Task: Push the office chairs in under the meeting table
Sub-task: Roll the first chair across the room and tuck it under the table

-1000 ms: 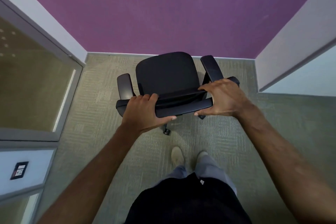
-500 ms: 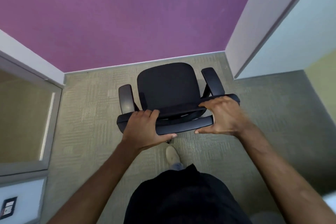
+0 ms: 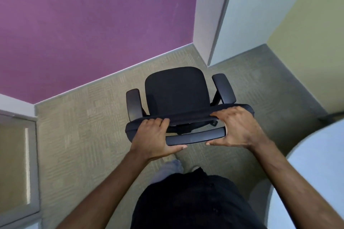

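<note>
A black office chair (image 3: pixel 176 91) with two armrests stands on the carpet in front of me, its seat facing the purple wall. My left hand (image 3: pixel 154 137) grips the left part of the backrest top, fingers over the edge and thumb underneath. My right hand (image 3: pixel 236 128) grips the right part the same way. A pale rounded tabletop (image 3: pixel 316 163), the meeting table, shows at the lower right, beside my right forearm. The chair's base and wheels are mostly hidden under the seat.
The purple wall (image 3: pixel 93 24) runs close behind the chair. A white column (image 3: pixel 210 15) and a yellow wall (image 3: pixel 312 33) close the right side. A glass panel with a grey frame (image 3: pixel 16 169) stands at the left. Grey-green carpet (image 3: pixel 83 135) lies around the chair.
The view has swung to the right with the chair still in both hands; the tabletop has come into sight at the lower right and the glass panel has slid off left.
</note>
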A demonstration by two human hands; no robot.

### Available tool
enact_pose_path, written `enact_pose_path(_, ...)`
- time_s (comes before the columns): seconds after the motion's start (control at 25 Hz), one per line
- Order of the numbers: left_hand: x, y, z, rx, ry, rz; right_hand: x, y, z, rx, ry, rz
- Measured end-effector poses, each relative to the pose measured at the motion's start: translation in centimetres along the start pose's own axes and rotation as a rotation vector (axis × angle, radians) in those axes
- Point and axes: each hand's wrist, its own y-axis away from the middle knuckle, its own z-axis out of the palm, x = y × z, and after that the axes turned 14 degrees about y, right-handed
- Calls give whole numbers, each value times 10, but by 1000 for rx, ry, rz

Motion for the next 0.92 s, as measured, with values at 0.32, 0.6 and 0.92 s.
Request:
enact_pose_path(0.32, 37, -63, -6, -86, -63, 246, 28, 59, 19, 24, -33, 259)
enact_pose_path(0.6, 54, -170, -20, -133, -117, 516, 59, 54, 34, 38, -49, 537)
enact_pose_path(0.92, 70, -331, -50, -167, -202, 848, 88, 0, 33, 107, -43, 868)
